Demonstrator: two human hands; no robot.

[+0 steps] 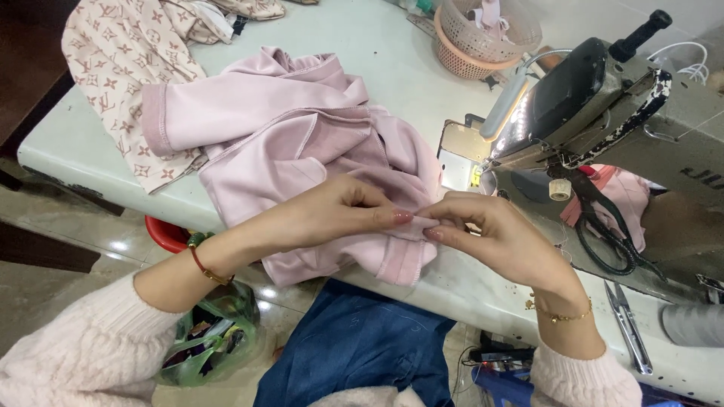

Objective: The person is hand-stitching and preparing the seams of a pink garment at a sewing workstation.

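Head view: left hand (pixel 339 211) and right hand (pixel 494 237) meet fingertip to fingertip, both pinched on one edge of the pink garment (pixel 302 143). Bulk of garment lies forward-left on the table (pixel 392 68); sewing machine (pixel 581 105) stands right, nearer the right hand.

I see soft, matt pink cloth in the garment (pixel 302 143), with a faint sheen. Upper right, the sewing machine (pixel 596 105) is worn glossy metal, paint chipped. The table (pixel 392 53) looks smooth; the basket (pixel 483 34) is plastic mesh.
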